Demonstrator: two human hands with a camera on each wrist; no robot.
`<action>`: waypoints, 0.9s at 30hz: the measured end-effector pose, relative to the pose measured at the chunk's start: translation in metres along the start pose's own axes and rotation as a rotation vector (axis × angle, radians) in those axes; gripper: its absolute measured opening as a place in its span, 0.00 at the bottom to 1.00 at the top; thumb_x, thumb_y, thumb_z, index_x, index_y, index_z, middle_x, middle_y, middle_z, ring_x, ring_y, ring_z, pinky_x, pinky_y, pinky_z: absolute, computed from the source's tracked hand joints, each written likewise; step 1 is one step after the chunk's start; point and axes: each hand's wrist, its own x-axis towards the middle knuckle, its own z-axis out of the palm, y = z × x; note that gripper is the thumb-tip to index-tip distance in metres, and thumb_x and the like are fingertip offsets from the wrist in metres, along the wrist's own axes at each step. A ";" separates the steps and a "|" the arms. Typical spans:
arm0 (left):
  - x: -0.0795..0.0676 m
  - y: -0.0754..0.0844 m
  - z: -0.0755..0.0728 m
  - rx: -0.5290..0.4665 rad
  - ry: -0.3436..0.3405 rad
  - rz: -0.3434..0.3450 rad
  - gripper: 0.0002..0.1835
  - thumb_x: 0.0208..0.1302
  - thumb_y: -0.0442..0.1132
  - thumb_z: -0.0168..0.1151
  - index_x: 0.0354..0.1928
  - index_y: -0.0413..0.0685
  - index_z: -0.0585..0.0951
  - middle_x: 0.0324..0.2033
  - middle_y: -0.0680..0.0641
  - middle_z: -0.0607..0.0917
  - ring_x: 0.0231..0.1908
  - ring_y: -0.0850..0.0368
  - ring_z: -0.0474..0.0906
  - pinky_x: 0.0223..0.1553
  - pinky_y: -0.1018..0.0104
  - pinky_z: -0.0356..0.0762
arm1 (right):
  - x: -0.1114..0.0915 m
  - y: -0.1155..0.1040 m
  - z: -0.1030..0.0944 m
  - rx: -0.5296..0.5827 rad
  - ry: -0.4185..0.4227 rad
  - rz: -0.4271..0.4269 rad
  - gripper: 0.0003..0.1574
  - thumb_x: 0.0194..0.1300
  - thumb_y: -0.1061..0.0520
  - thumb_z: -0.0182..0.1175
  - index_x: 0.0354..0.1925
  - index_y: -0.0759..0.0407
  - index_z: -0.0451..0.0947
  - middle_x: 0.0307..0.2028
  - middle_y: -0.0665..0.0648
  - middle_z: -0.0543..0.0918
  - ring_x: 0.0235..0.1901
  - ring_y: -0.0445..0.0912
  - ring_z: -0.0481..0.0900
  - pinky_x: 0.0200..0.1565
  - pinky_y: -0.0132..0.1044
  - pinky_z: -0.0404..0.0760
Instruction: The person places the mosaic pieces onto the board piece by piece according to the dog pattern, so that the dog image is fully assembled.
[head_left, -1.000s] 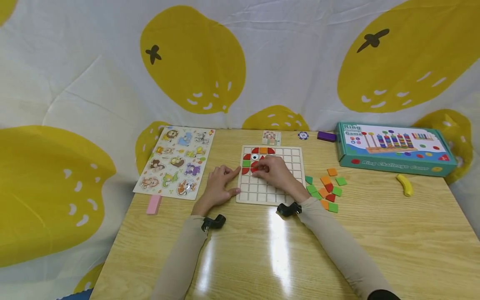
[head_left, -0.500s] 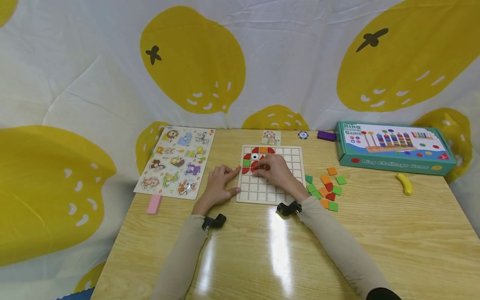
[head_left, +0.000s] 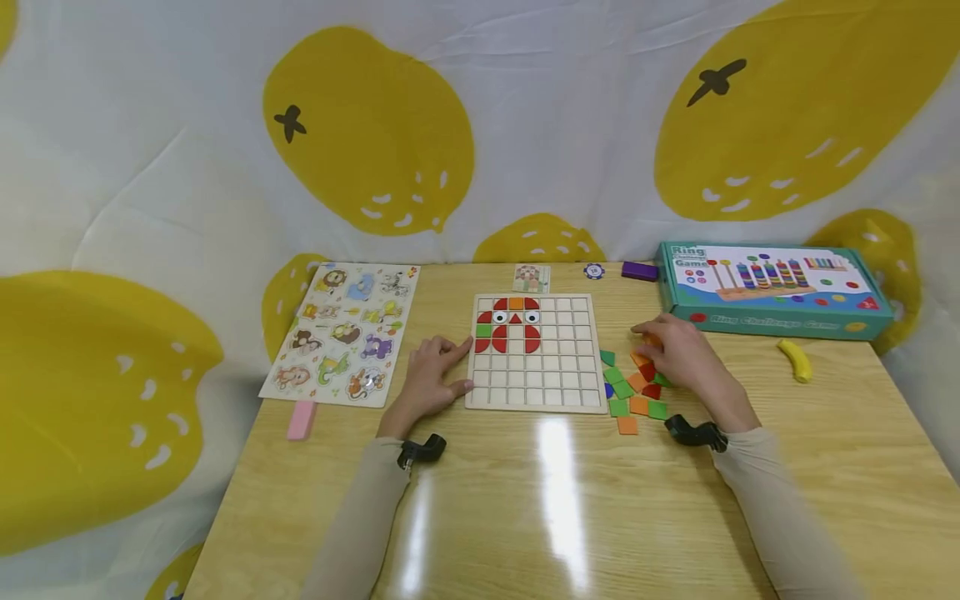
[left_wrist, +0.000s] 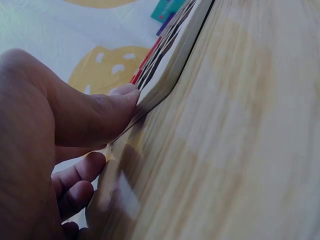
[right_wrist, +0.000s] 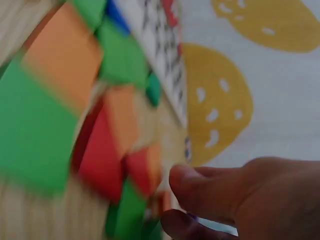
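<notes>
Fingers of the left hand (head_left: 430, 377), thumb and forefinger spread, touch the grid board (head_left: 536, 379) at its left edge; tabletop (head_left: 442, 312) separates it from the animal puzzle (head_left: 355, 353). Past the board's right edge, the right hand (head_left: 688, 357) hangs over loose tiles (head_left: 623, 389); any pinch cannot be told.

Bright, even light is filling the head view, and two pale streaks of glare are gleaming on the glossy tabletop (head_left: 645, 508). Both wrist views are looking dimmer and greyer. In the left one, shadow is darkening the left grip (left_wrist: 47, 120); in the right one, blur is smearing the nearest coloured tiles (right_wrist: 102, 162).
</notes>
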 end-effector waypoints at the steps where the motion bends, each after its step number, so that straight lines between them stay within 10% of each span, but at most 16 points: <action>1: -0.001 -0.001 0.000 -0.001 0.002 -0.008 0.41 0.57 0.54 0.68 0.73 0.62 0.66 0.48 0.47 0.72 0.47 0.51 0.64 0.50 0.53 0.57 | -0.003 0.005 -0.001 -0.025 0.002 0.005 0.21 0.63 0.61 0.66 0.55 0.64 0.81 0.46 0.66 0.81 0.42 0.59 0.78 0.45 0.56 0.77; 17: -0.006 -0.002 -0.002 -0.021 -0.008 -0.020 0.41 0.57 0.53 0.68 0.73 0.63 0.65 0.50 0.46 0.72 0.46 0.50 0.63 0.49 0.55 0.56 | 0.005 0.020 -0.003 0.095 0.012 0.076 0.09 0.64 0.56 0.67 0.40 0.60 0.81 0.34 0.57 0.82 0.32 0.50 0.77 0.36 0.44 0.76; 27: -0.002 0.002 -0.001 -0.007 -0.008 0.001 0.41 0.56 0.53 0.68 0.73 0.61 0.66 0.49 0.46 0.72 0.47 0.50 0.64 0.48 0.53 0.57 | 0.033 -0.052 0.025 0.531 0.122 -0.020 0.15 0.62 0.50 0.69 0.47 0.52 0.84 0.31 0.52 0.85 0.29 0.46 0.81 0.31 0.33 0.78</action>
